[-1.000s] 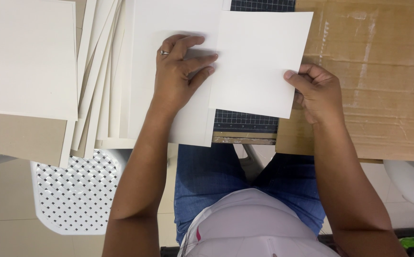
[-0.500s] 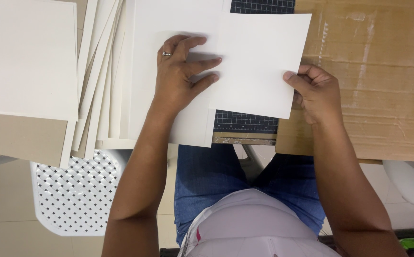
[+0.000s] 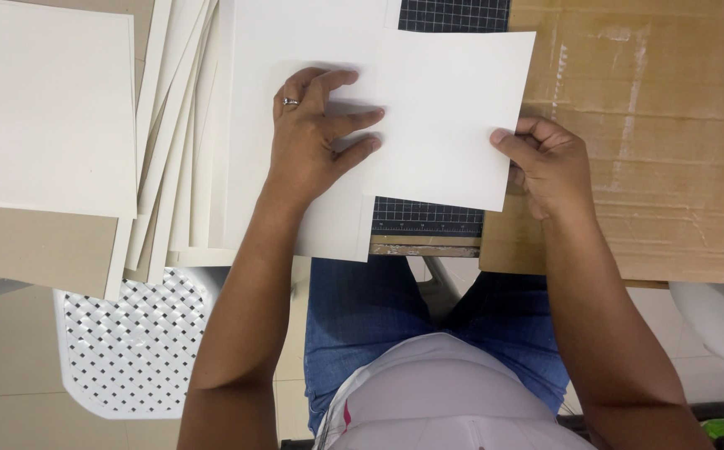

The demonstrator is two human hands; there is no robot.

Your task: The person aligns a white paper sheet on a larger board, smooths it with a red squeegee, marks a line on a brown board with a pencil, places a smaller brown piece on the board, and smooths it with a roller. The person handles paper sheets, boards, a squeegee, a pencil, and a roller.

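Hands on paper at the near edge of the work table. Left hand (image 3: pixel 316 137) lies flat, fingers spread, ring on one finger, pressing on a white sheet (image 3: pixel 449 117) where it overlaps the tall white stack (image 3: pixel 295 42) beneath. Right hand (image 3: pixel 545 162) is curled, thumb on top, pinching the sheet's right edge near its lower right corner. Sheet lies roughly level, partly over a dark gridded cutting mat (image 3: pixel 429 218) w/ the mat showing below it and at the table's far edge. Right of the sheet: brown cardboard (image 3: pixel 654 125) covering the table's right side, touching the right hand. Left of the stack: fanned cream boards (image 3: pixel 170 167), then a big cream sheet (image 3: pixel 45 108) over a tan board (image 3: pixel 37 246) at the left edge. Below the table edge: white perforated stool (image 3: pixel 129 350), person's blue jeans (image 3: pixel 362 317).
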